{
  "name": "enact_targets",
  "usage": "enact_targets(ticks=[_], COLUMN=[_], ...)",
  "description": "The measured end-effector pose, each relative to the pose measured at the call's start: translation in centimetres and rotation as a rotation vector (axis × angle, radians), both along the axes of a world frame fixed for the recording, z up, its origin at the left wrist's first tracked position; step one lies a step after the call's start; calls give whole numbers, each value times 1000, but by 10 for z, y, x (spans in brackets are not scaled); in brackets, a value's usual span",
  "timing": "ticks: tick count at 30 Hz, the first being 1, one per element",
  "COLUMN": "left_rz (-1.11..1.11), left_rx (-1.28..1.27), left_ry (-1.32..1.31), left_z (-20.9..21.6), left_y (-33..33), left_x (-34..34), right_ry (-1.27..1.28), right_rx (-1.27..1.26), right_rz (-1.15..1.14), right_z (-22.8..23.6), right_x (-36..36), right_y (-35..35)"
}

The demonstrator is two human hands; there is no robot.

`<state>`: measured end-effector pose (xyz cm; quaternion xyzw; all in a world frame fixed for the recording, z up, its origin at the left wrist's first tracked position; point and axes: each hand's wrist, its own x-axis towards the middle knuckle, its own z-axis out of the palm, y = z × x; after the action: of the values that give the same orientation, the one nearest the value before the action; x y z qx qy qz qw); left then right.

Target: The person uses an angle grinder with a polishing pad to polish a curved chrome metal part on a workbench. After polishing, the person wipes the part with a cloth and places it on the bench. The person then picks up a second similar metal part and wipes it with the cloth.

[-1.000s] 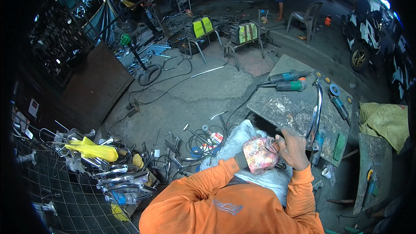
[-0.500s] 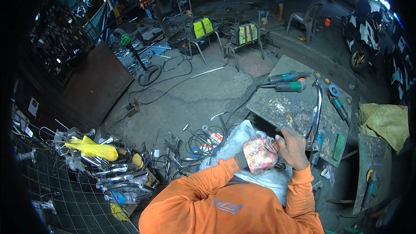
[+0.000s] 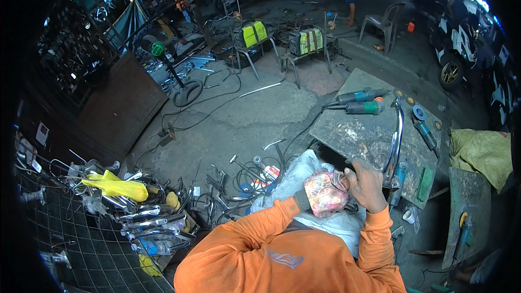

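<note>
A crumpled cloth [image 3: 324, 192] with a pink, red and yellow pattern is bunched up in front of my chest, above a pale sheet [image 3: 287, 183] over my lap. My right hand [image 3: 368, 185] has its fingers curled against the cloth's right edge; it looks pinched there. My left hand [image 3: 302, 201] is on the other side, in what looks like a dark grey glove. Most of that hand, its fingers included, is hidden behind the cloth. Just right of my right hand, a bent chrome tube [image 3: 396, 144] lies on the worktable [image 3: 347, 133].
Several angle grinders [image 3: 362, 108] and discs [image 3: 418, 112] lie on the worktable. At left, chrome pipes [image 3: 149, 221] and a yellow plastic piece [image 3: 115, 186] are heaped. Cables and a hammer [image 3: 239, 163] lie on the floor. Welding machines [image 3: 306, 42] and a chair [image 3: 382, 26] stand farther off.
My hands and the cloth have hardly moved. In the background, a green vehicle has come into view at the top, and a dark vehicle at the upper right has shifted.
</note>
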<state>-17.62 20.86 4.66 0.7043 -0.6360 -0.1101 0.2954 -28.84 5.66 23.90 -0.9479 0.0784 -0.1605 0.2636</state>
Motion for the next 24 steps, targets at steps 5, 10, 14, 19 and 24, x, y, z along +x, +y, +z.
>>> enact_targets(ticks=[5,10,14,19,24], left_rz=[43,-122,109,100,82], left_rx=[-73,-182,-165,-313,-339], left_ry=[-143,769,631,369,319], left_z=[-13,1,30,61,80], left_y=[0,4,-2,-14,-37], left_x=[1,-4,-14,-11,-11], right_ry=[-17,-36,78,7,-182], right_rx=[0,-9,-84,74,213], right_rz=[7,-6,-33,67,-106], right_z=[0,1,7,15,7], right_x=[1,2,2,-4,-6], right_y=[0,3,1,-1,-1])
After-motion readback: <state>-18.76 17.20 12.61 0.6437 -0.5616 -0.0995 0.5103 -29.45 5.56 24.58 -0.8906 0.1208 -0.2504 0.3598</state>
